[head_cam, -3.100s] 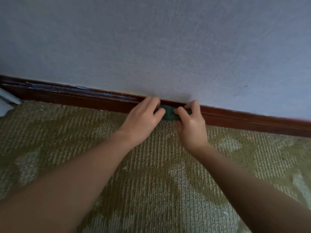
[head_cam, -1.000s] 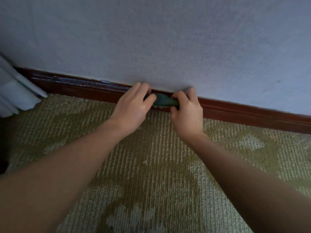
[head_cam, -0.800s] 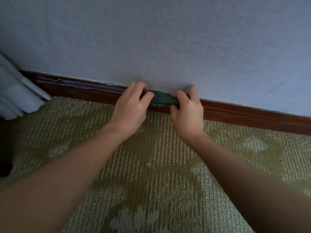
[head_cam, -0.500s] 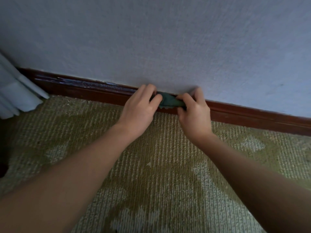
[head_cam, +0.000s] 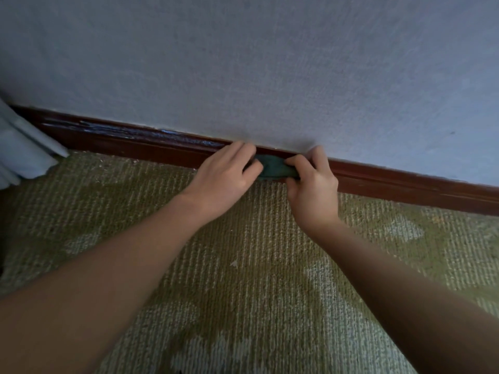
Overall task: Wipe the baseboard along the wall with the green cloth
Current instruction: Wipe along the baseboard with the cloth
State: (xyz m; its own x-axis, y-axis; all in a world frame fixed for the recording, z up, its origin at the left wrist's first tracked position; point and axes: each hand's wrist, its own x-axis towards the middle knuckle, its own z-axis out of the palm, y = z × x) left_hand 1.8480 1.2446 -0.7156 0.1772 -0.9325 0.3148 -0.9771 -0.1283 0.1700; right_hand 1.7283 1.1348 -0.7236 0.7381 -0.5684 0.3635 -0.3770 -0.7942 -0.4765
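You are mid-wipe, both hands low at the foot of the wall [head_cam: 270,63], the green cloth [head_cam: 274,168] bunched into a short wad and pressed against the dark red-brown baseboard [head_cam: 405,184]. Your left hand [head_cam: 225,175] pinches the wad's left end, fingers curled over the top edge of the board and thumb closing in from the front. Your right hand [head_cam: 313,182] grips the right end the same way, thumb on the front of the cloth and fingertips tucked behind it against the wall. Neither hand is spread wide; both are closed narrowly on the fabric, and only the strip of cloth between them shows.

The cloth sits on the upper part of the board's face, touching it, just above the line where the board meets the olive patterned carpet [head_cam: 243,265]. To your left the baseboard carries pale scuffs and streaks along its top [head_cam: 121,130], running toward the pale curtain folds [head_cam: 24,152] at the frame's edge; to your right it looks darker and cleaner.

By the look of it, the job is only partly done. The next stroke calls for steady pressure into the board and a slide sideways along it, both hands travelling together so the wad stays taut and does not roll off onto the carpet.
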